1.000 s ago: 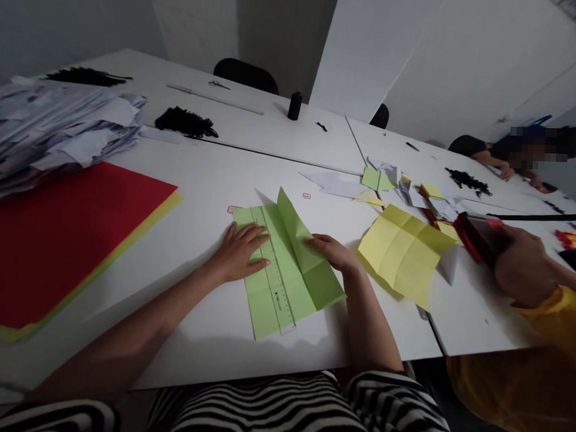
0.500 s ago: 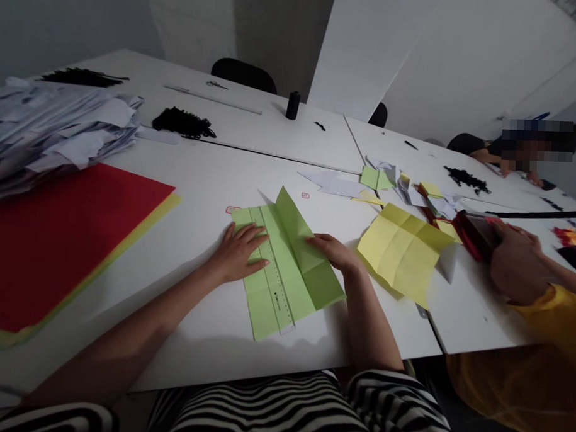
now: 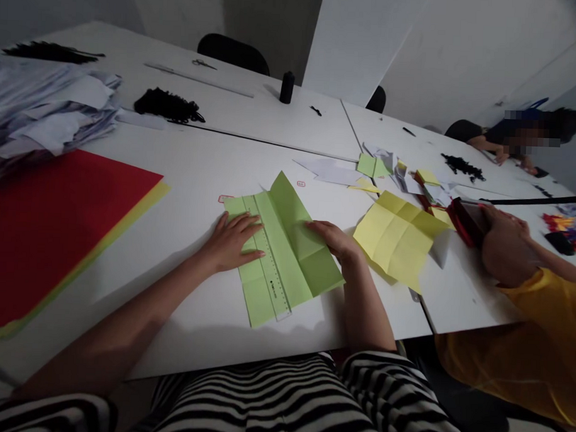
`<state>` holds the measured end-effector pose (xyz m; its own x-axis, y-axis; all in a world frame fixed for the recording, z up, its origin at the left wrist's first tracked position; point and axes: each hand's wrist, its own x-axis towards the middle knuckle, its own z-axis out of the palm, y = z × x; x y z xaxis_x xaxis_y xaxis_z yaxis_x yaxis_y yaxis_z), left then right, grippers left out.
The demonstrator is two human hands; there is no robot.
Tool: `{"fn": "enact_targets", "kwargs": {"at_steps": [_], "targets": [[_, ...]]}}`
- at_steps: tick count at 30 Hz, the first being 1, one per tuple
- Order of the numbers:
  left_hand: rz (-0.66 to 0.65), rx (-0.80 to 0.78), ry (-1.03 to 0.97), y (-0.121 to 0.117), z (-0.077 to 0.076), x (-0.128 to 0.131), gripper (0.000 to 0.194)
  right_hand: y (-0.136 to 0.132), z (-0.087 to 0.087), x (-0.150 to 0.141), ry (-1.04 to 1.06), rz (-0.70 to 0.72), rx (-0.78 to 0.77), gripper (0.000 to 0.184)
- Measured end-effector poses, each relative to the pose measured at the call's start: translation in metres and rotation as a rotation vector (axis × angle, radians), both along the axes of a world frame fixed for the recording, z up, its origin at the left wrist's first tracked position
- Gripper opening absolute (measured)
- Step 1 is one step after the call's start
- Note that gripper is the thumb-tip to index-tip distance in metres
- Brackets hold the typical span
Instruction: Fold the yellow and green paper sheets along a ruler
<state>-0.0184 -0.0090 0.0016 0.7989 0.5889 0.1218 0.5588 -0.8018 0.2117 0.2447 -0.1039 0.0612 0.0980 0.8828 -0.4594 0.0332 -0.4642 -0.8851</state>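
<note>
A creased sheet of light green paper (image 3: 286, 257) lies on the table before me, its right part folded up as a raised flap. Along its left part rests a clear ruler (image 3: 272, 275) with printed marks. My left hand (image 3: 235, 242) lies flat across the ruler and the paper, fingers spread. At the flap's right edge, my right hand (image 3: 333, 238) grips the green paper, with part of its fingers hidden behind it. A creased sheet of yellow paper (image 3: 395, 238) stands slightly bent on the table, just right of my right hand.
Red sheets (image 3: 70, 227) over yellow ones lie left, below a heap of white papers (image 3: 50, 110). Black cord bundles (image 3: 169, 105), a black spool (image 3: 287, 88) and scissors (image 3: 204, 64) are farther back. A co-worker's hand (image 3: 507, 246) is at right, by paper scraps (image 3: 372, 165).
The whole view has shifted slightly, so things sit a little higher and further left. Both hands keep their places on the green paper; the flap looks much the same.
</note>
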Motion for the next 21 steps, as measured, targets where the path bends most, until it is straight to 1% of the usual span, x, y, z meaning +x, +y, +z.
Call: {"fn": "enact_targets", "kwargs": {"at_steps": [7, 11, 21], "targets": [[0.001, 0.011, -0.017, 0.0006, -0.0014, 0.0013, 0.064, 0.0017, -0.0012, 0.0012, -0.008, 0.035, -0.016, 0.031], [0.006, 0.002, -0.022, 0.0007, -0.0015, 0.0013, 0.063, 0.0018, -0.002, 0.0012, -0.03, 0.036, -0.015, 0.031], [0.003, -0.019, -0.038, 0.0008, -0.0028, 0.0012, 0.064, 0.003, -0.0055, 0.0026, 0.002, 0.032, -0.012, 0.03]]}}
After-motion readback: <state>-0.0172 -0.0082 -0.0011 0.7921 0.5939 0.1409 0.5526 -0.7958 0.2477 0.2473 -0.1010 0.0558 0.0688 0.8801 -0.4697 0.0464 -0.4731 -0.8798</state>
